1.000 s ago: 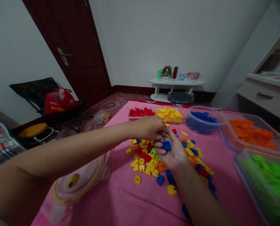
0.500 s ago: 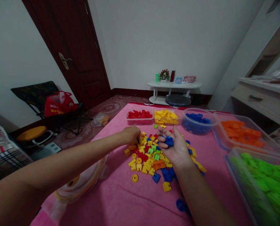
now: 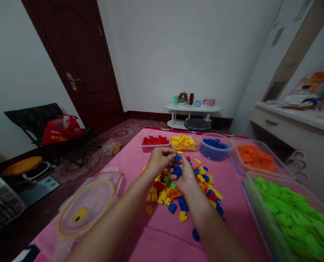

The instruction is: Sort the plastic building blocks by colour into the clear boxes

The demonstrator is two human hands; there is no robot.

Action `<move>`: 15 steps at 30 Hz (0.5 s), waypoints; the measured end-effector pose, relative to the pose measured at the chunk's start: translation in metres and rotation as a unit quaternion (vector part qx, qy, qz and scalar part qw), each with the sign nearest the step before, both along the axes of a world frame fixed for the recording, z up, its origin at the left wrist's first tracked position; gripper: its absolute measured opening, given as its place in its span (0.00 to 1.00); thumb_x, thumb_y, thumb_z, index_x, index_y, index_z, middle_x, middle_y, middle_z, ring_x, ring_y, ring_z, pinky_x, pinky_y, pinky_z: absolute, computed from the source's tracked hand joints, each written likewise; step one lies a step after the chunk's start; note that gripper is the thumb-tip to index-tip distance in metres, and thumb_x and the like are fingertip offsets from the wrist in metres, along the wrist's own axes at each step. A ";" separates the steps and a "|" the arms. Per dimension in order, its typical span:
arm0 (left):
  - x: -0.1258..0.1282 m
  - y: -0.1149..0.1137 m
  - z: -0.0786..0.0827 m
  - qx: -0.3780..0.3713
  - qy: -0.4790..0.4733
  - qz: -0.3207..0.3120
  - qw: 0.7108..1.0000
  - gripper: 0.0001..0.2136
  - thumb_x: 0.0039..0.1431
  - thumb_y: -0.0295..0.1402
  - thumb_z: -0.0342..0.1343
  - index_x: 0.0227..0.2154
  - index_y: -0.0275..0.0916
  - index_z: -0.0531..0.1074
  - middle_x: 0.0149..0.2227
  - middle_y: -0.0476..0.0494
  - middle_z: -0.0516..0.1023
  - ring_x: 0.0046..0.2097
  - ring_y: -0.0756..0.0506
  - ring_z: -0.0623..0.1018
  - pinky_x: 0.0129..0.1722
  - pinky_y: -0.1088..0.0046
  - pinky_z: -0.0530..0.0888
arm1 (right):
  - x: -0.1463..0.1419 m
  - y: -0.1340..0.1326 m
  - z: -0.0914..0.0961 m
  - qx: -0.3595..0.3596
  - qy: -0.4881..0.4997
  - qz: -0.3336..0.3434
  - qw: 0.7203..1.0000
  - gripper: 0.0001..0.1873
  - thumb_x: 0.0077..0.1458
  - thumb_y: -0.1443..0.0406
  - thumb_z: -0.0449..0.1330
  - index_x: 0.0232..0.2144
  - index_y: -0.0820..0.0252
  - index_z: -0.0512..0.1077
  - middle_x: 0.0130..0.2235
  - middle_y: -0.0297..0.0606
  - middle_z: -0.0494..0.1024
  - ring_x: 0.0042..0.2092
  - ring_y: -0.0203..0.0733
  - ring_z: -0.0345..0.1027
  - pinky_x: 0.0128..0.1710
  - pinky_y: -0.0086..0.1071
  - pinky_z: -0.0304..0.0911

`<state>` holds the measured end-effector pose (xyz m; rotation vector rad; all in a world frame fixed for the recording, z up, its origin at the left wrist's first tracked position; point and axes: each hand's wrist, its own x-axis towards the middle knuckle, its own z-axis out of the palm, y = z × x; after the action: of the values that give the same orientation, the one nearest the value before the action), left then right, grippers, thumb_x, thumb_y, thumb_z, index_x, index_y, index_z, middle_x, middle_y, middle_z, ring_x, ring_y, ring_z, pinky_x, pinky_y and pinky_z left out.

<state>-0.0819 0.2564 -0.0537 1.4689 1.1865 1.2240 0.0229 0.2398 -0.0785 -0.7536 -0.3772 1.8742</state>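
Observation:
A pile of mixed toy bricks (image 3: pixel 183 189) in yellow, red, blue, green and orange lies on a pink cloth (image 3: pixel 140 233). My right hand (image 3: pixel 185 176) hovers palm up over the pile and cups several blue bricks (image 3: pixel 177 170). My left hand (image 3: pixel 159 160) meets it from the left, fingers pinched on a blue brick (image 3: pixel 177 157) at the right hand's fingertips. Both forearms reach in from the bottom of the view.
Along the far edge stand tubs of red bricks (image 3: pixel 155 140), yellow bricks (image 3: pixel 183 142), blue bricks (image 3: pixel 215 145) and orange bricks (image 3: pixel 256 157). A green-brick tub (image 3: pixel 290 214) sits at right. Round lids (image 3: pixel 84 209) lie at left. A folding chair (image 3: pixel 46 125) and a white shelf (image 3: pixel 191 109) stand beyond.
My left hand left the pile's left side and came over to the right hand's fingertips with a blue brick. The camera has tilted up and drawn back.

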 end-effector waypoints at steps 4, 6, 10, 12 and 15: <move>0.024 0.004 -0.011 -0.034 -0.045 0.011 0.998 0.11 0.47 0.29 0.58 0.34 0.32 0.77 0.28 0.42 0.79 0.22 0.51 0.73 0.21 0.76 0.69 | 0.008 0.007 -0.003 -0.006 0.019 -0.041 0.999 0.17 0.56 0.52 0.51 0.27 0.60 0.65 0.17 0.29 0.66 0.15 0.28 0.56 0.10 0.18 0.43; 0.024 0.011 -0.019 0.001 -0.087 0.029 0.996 0.10 0.46 0.29 0.59 0.33 0.33 0.78 0.31 0.42 0.80 0.29 0.49 0.77 0.30 0.75 0.72 | 0.017 0.010 -0.004 -0.012 0.035 -0.072 0.997 0.16 0.59 0.56 0.47 0.27 0.61 0.65 0.19 0.32 0.68 0.16 0.27 0.56 0.11 0.18 0.45; -0.005 0.026 -0.037 0.049 -0.120 0.103 0.986 0.11 0.44 0.34 0.60 0.30 0.33 0.78 0.33 0.41 0.80 0.37 0.46 0.77 0.40 0.71 0.71 | 0.047 0.014 -0.002 0.006 0.076 -0.164 0.983 0.15 0.60 0.62 0.44 0.26 0.62 0.65 0.20 0.31 0.66 0.17 0.26 0.55 0.12 0.18 0.47; -0.024 0.030 -0.045 0.032 -0.121 0.144 0.982 0.13 0.42 0.35 0.61 0.31 0.33 0.77 0.33 0.40 0.80 0.35 0.46 0.76 0.36 0.72 0.71 | 0.065 0.017 0.004 0.020 0.065 -0.215 0.974 0.15 0.60 0.63 0.43 0.26 0.62 0.64 0.20 0.30 0.65 0.17 0.26 0.55 0.12 0.18 0.47; -0.046 0.034 -0.051 0.011 -0.143 0.200 0.969 0.16 0.41 0.37 0.60 0.33 0.33 0.77 0.32 0.41 0.79 0.32 0.48 0.75 0.30 0.75 0.69 | 0.094 0.034 0.023 0.029 -0.033 -0.298 0.954 0.16 0.60 0.66 0.40 0.24 0.61 0.62 0.20 0.30 0.64 0.18 0.27 0.56 0.14 0.19 0.49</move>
<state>-0.1281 0.2899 -0.1048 1.0469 1.3065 1.6614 0.1169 0.2741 -0.0553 -0.7853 -0.2124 1.2682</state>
